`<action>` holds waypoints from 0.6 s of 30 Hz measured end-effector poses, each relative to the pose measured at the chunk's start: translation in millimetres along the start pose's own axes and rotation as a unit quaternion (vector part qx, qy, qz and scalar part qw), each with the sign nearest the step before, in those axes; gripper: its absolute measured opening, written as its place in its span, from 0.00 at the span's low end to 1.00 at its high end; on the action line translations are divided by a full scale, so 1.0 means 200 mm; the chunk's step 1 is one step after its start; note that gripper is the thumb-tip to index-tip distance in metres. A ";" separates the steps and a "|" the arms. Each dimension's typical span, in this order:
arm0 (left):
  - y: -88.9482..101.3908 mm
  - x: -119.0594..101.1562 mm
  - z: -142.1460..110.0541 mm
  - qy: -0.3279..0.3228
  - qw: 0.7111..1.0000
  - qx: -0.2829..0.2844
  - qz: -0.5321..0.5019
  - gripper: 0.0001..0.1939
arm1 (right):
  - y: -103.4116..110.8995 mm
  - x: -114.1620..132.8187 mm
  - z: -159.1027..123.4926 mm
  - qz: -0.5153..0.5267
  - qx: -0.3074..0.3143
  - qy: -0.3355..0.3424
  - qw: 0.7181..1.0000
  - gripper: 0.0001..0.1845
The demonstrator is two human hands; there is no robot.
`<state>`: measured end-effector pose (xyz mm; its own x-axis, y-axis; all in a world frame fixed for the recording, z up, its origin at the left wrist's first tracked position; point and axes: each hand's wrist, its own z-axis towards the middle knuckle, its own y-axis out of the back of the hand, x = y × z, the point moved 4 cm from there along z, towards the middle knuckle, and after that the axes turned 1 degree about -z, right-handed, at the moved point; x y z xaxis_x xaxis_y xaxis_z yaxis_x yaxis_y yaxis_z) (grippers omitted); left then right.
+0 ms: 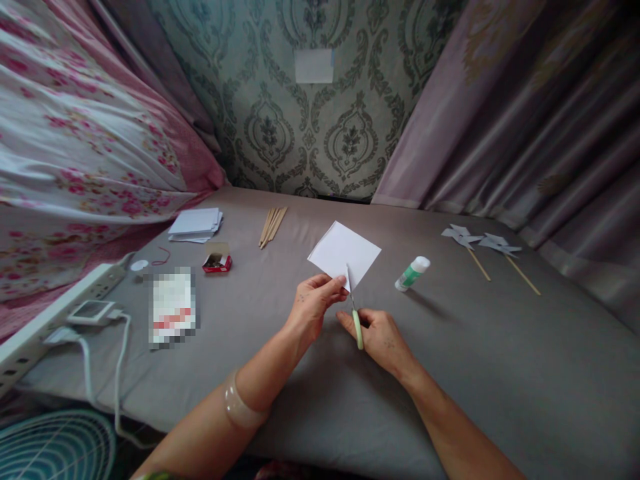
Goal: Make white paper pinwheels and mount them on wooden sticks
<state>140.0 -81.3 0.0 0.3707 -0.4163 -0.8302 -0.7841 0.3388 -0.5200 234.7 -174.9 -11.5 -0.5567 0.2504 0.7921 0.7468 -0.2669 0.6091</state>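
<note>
My left hand (314, 305) pinches the near corner of a white square of paper (345, 254), holding it tilted above the grey cloth-covered surface (500, 373). My right hand (381, 339) is closed round the light green handle of small scissors (354, 308). Their blades point up and meet the paper's near edge beside my left thumb.
A green and white glue bottle (413, 273) lies right of the paper. Two paper pinwheels on sticks (483, 248) rest at the far right. Wooden sticks (273, 225), a white paper stack (196, 225) and a small red box (217, 259) sit at the left, with a power strip (60, 303).
</note>
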 end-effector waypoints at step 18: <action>0.00 0.00 0.01 -0.007 1.000 0.006 -0.001 0.14 | -0.01 0.02 -0.01 0.012 0.038 0.010 0.999 0.25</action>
<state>140.3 -80.1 -1.2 0.3790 -0.4048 -0.8322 -0.7774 0.3485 -0.5236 230.9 -175.3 -8.7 -0.5448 0.2268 0.8073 0.7850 -0.2006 0.5861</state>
